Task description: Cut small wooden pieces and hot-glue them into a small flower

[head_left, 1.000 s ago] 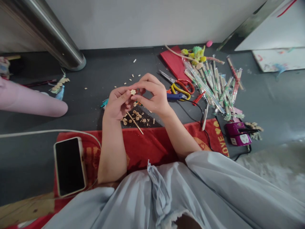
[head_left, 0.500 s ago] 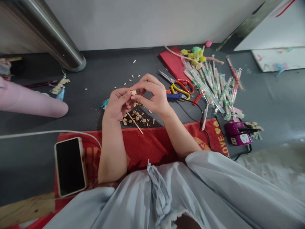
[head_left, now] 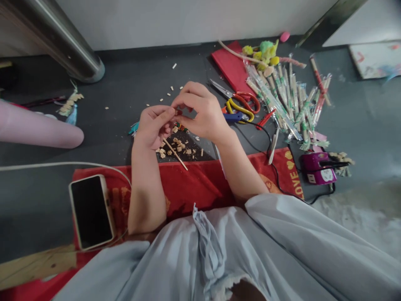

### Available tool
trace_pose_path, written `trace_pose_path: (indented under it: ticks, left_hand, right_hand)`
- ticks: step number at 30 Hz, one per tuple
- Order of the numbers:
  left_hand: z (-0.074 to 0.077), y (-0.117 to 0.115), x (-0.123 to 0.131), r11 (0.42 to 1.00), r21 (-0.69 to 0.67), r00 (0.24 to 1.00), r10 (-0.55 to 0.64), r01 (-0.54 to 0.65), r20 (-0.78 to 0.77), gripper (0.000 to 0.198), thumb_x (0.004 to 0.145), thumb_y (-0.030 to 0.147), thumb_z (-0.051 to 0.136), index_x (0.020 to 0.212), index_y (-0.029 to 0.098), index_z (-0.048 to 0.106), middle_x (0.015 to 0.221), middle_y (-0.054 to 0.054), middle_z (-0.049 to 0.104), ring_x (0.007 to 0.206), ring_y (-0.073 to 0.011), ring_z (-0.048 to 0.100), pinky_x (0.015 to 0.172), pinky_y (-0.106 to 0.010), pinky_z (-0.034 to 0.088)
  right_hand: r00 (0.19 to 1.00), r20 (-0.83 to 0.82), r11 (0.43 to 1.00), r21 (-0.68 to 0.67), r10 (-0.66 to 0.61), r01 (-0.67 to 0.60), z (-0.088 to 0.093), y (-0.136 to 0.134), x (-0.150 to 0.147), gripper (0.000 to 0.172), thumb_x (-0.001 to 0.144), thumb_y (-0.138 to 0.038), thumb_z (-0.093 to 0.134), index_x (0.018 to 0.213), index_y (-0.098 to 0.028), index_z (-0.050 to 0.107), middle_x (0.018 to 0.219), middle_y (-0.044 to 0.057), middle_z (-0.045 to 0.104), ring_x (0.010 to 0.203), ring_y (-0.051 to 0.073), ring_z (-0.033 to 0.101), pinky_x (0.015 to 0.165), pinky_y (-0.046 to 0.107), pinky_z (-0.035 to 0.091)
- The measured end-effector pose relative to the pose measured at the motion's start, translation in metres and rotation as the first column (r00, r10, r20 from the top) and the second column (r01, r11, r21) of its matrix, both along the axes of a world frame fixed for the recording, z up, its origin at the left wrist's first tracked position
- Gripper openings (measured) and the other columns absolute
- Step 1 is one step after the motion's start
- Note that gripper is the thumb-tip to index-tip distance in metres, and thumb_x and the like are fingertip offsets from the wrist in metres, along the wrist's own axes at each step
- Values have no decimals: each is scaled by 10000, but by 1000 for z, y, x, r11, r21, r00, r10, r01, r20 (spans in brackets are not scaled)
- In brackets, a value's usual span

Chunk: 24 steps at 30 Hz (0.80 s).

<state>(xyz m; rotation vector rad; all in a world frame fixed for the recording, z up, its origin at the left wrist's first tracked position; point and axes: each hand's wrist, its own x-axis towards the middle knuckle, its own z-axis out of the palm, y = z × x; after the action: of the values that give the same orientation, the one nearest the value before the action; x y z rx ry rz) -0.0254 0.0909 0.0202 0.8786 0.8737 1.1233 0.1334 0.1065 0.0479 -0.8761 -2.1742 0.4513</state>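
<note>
My left hand (head_left: 153,124) and my right hand (head_left: 203,109) meet above the dark table, fingertips pinched together. Between them is a small flower-shaped wooden piece (head_left: 178,112), now mostly covered by the fingers. Below my left hand, a thin wooden stick (head_left: 176,154) slants toward the red cloth. Loose small wooden pieces (head_left: 180,144) and crumbs are scattered under the hands. Partly behind my left hand shows a bit of turquoise material (head_left: 134,128).
Scissors (head_left: 222,89) with red, yellow and blue handles around them lie right of my hands, near many wrapped sticks (head_left: 282,96). A purple power adapter (head_left: 318,168) sits farther right. A phone (head_left: 92,212) rests on the red cloth (head_left: 194,184); a pink cylinder (head_left: 40,125) is left.
The flower-shaped piece, plainly visible before, has turned or slipped behind my fingertips. My fingers have shifted slightly around it, and the whole view has tilted a little.
</note>
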Motion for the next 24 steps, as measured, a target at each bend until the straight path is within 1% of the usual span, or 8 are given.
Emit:
trace_pose_path:
  ticks: [2,4,8,11,13,16,19,24]
  left_hand:
    - [-1,0,1,1000,16,1000,20,-20,-9,312,638,409,799,615,150,627,400,81,383,316,-6,335,331,-171,183]
    - [-1,0,2,998,38,999,47,-47,-7,314,615,419,810,601,156,640,384,78,381,307,-16,333,323,-175,192]
    - [-2,1,4,999,15,999,43,-43,8,277,659,361,797,581,170,612,384,90,328,308,-2,320,333,-159,190]
    - [-3,2,4,1000,12,999,27,-28,20,279,658,374,797,589,178,611,372,96,307,295,3,300,323,-151,174]
    - [-3,2,4,999,28,1000,19,-20,13,289,645,388,804,584,178,616,359,96,310,288,4,288,317,-152,173]
    - [-1,1,6,998,47,999,33,-33,5,287,637,373,812,570,169,621,346,93,315,282,4,289,317,-156,173]
    - [0,1,9,997,72,999,41,-42,13,299,627,389,813,567,161,630,341,92,316,277,-3,297,310,-159,175]
    - [1,1,10,994,106,1000,-3,4,-12,339,642,437,790,561,163,608,363,77,385,298,-21,340,299,-157,213]
  right_hand:
    - [999,46,1000,15,-8,7,3,0,2,47,855,-246,576,857,-216,612,895,28,575,871,163,539,826,354,501]
    - [997,77,999,33,-21,19,5,0,3,45,838,-212,584,858,-217,624,884,22,580,850,161,536,808,348,504]
    - [997,76,998,66,-27,22,2,3,5,36,834,-253,617,853,-230,637,861,18,585,826,156,528,774,322,507]
    - [999,49,997,74,-1,-2,-1,6,6,53,835,-283,636,848,-232,630,858,22,592,816,143,515,757,287,496]
    - [999,52,998,59,13,-16,1,6,6,44,823,-256,652,841,-223,632,854,21,594,792,131,508,750,279,489]
    - [996,88,1000,3,10,-11,8,4,7,30,803,-191,645,828,-207,650,867,26,603,749,123,519,712,283,483]
    - [993,119,999,-54,5,2,15,0,8,45,793,-184,635,823,-200,663,882,30,610,738,126,539,670,282,469]
    - [994,112,994,-109,4,8,22,-3,12,66,795,-176,617,831,-185,672,877,28,609,756,122,534,675,266,440]
